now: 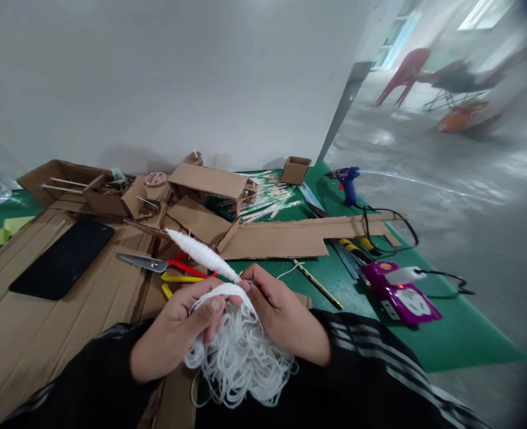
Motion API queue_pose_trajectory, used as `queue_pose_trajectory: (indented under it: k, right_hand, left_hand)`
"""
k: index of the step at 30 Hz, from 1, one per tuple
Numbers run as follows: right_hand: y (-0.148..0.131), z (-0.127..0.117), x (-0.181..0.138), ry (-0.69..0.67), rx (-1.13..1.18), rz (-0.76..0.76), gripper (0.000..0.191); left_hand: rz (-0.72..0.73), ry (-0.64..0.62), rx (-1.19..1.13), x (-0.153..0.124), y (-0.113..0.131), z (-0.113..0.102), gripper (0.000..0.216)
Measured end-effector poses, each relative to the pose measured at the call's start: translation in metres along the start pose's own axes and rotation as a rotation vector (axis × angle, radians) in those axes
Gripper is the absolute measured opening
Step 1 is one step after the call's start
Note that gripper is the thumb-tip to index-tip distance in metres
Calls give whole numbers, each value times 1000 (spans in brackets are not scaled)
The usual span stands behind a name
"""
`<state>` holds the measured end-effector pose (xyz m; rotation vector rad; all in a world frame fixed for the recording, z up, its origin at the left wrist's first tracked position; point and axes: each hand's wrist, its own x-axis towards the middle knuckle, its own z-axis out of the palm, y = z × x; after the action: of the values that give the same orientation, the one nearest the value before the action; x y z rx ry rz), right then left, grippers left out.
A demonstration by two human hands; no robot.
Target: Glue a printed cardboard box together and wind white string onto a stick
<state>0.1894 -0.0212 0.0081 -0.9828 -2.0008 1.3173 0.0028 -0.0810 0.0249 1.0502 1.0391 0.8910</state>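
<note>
A loose bundle of white yarn hangs between my hands at the bottom centre. My left hand is closed on several of its strands, thumb on top. Thumb and fingers of my right hand pinch the near end of a tapered stick wound with white yarn, where strands meet it. Its pale tip points up and left. How the strands run under my right fingers is hidden. Just beyond my left hand lie scissors with red and yellow handles on cardboard, their blades pointing left.
Cardboard boxes and thin sticks lie along the wall. A black tablet-like slab rests on the left cardboard. On the right are a blue glue gun, a purple power strip with cords, and a striped pencil.
</note>
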Motion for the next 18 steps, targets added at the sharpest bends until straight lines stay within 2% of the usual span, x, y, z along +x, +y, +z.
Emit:
queue_pose_trajectory:
  k: [4,6,11,14,18]
  right_hand:
    - [0,-1,-1,-8,92,30,26]
    - [-1,-1,-2,-19,156,58,27]
    - [-3,-1,-2,-33,248,104,24]
    - [-2,-2,-1,-19,191,74,24]
    - [0,-3,-1,-38,116,29,27]
  left_hand:
    - [-50,-19,-5,-1,2,-1,45]
    - [-26,-34,38,-1,3,-1,48]
    - [91,-32,318,2,13,3,33]
    - [125,57,548,3,24,3,24]
    - [179,254,895,-1,35,1,17]
